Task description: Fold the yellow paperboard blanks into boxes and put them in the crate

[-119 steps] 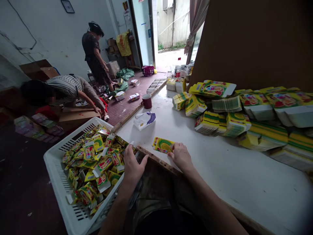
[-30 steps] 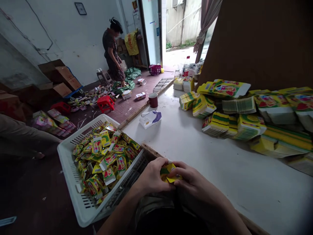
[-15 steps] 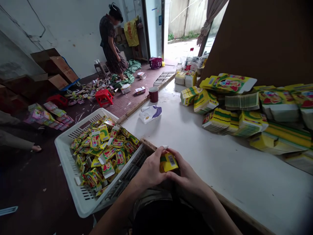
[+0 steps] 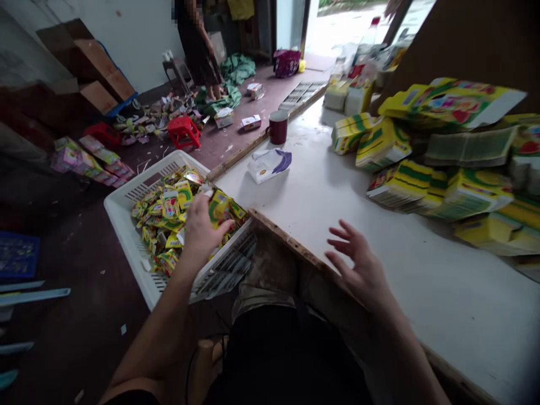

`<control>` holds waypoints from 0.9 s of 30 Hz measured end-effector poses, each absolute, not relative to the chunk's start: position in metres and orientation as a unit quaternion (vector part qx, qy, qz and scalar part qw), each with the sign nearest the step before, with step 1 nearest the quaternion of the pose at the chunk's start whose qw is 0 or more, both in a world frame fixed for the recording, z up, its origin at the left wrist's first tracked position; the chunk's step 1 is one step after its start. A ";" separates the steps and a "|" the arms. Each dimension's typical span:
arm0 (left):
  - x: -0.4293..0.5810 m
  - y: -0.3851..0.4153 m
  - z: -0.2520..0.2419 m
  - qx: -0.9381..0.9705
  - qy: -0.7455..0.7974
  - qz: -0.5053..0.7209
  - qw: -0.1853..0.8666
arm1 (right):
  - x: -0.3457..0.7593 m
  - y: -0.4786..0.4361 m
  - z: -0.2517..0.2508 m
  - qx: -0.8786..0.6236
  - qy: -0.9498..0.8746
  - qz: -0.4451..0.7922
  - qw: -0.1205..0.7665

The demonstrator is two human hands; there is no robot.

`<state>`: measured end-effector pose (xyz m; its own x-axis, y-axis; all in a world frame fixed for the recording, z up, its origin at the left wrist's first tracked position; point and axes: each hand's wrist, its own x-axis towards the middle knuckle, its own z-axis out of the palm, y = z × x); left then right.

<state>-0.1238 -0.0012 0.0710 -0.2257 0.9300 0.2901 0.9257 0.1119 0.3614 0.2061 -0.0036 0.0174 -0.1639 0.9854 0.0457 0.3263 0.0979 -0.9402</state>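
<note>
My left hand (image 4: 201, 225) is over the white plastic crate (image 4: 126, 247), its thumb stretched away from the fingers. A small yellow-and-green printed box (image 4: 219, 207) shows just past that thumb and the fingertips; blur hides whether they touch. Many similar small boxes (image 4: 171, 205) fill the crate. Above the front edge of the white table (image 4: 312, 211), my right hand (image 4: 356, 261) holds nothing, its fingers spread.
Stacks of flat yellow cartons (image 4: 405, 183) lie on the table's right side. A dark red mug (image 4: 278, 128) and a white-purple packet (image 4: 270, 165) stand farther back. Beyond, a person (image 4: 198, 50) stands near a red stool (image 4: 184, 131) and scattered cartons on the floor.
Both hands were together around a small yellow box. They have parted: the left moved over the crate, the right moved right above the table edge. The camera view has tilted down.
</note>
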 end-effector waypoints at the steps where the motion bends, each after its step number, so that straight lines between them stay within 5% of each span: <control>1: -0.142 -0.007 0.068 0.618 0.764 0.186 -0.007 | 0.214 -0.003 0.013 -0.534 -0.622 0.419 0.391; 9: -0.167 -0.095 -0.003 0.583 0.798 -0.046 0.145 | 0.215 -0.008 -0.012 -0.574 -0.584 0.469 0.330; 27: -0.198 -0.067 -0.017 0.512 0.845 -0.135 0.079 | 0.220 -0.007 -0.014 -0.559 -0.590 0.516 0.271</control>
<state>-0.1975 -0.0666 -0.0167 -0.4630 0.8435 -0.2723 0.8863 0.4393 -0.1465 0.2199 -0.0068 -0.0138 -0.2284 0.9393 -0.2562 0.3796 -0.1564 -0.9118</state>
